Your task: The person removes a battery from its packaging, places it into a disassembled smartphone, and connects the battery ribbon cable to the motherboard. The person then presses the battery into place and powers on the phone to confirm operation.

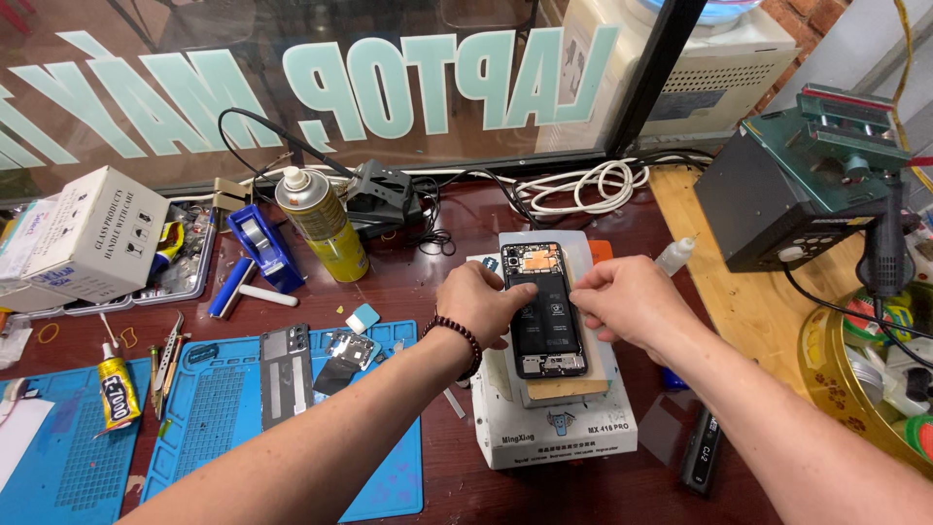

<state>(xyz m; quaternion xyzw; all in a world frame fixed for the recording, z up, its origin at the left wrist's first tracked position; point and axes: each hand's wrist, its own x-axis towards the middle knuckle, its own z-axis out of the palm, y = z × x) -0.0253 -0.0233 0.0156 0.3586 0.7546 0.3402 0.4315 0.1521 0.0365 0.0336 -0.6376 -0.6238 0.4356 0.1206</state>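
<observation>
An opened smartphone with its back off lies face down on a white heating plate machine, its battery and boards showing. My left hand grips the phone's left edge; a dark bead bracelet sits on that wrist. My right hand pinches the phone's right edge near its upper half. Both hands hold the phone against the pad under it.
A blue work mat at left carries a phone back cover and small parts. Behind stand a spray can, a blue tape dispenser and a white box. A glue tube lies left. A black station is at right.
</observation>
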